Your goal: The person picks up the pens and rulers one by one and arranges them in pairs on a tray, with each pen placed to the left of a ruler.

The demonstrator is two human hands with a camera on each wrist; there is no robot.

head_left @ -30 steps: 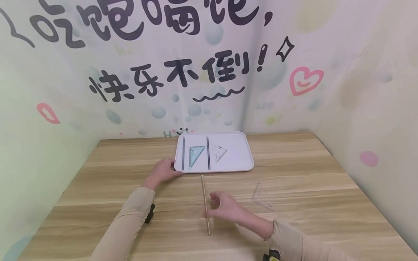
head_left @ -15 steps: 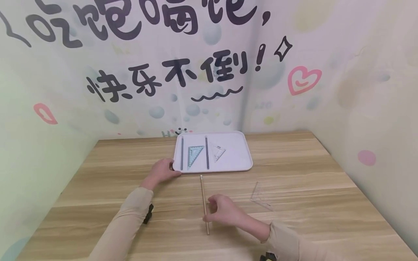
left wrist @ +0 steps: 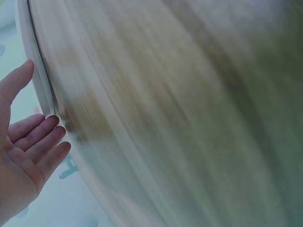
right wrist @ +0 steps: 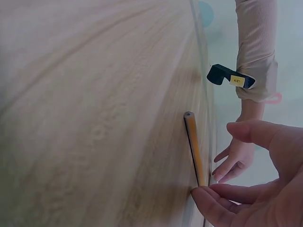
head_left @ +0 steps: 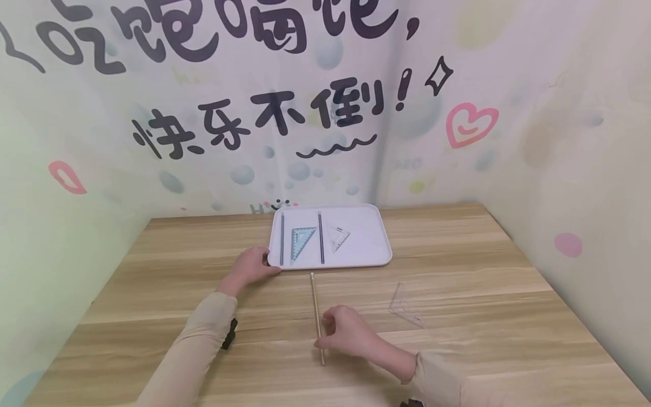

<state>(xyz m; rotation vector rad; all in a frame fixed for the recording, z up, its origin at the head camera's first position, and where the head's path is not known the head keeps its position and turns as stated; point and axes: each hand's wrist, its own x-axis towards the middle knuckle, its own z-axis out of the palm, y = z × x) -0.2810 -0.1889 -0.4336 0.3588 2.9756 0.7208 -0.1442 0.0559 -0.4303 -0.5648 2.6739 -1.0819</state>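
A golden pencil [head_left: 316,314] lies lengthwise on the table, its eraser end towards the tray. My right hand [head_left: 348,332] is at its right side, thumb tip over the lower shaft. In the right wrist view the fingertips [right wrist: 201,194] touch the pencil [right wrist: 193,142], while the thumb stands apart from it. My left hand [head_left: 249,267] rests at the front left corner of a white tray [head_left: 373,249]. In the left wrist view its thumb and fairly straight fingers [left wrist: 42,137] are spread along the tray's rim [left wrist: 40,71].
The tray holds a grey pencil [head_left: 282,240], a bluish set square [head_left: 302,242], a dark pencil [head_left: 321,237] and a small clear set square [head_left: 339,237]. Another clear set square [head_left: 404,308] lies on the table [head_left: 483,316] right of my right hand. A wall stands behind.
My right hand has settled lower and closer against the golden pencil, its fingers drawn in a little. The left hand stays at the tray corner. The whole view shifts slightly.
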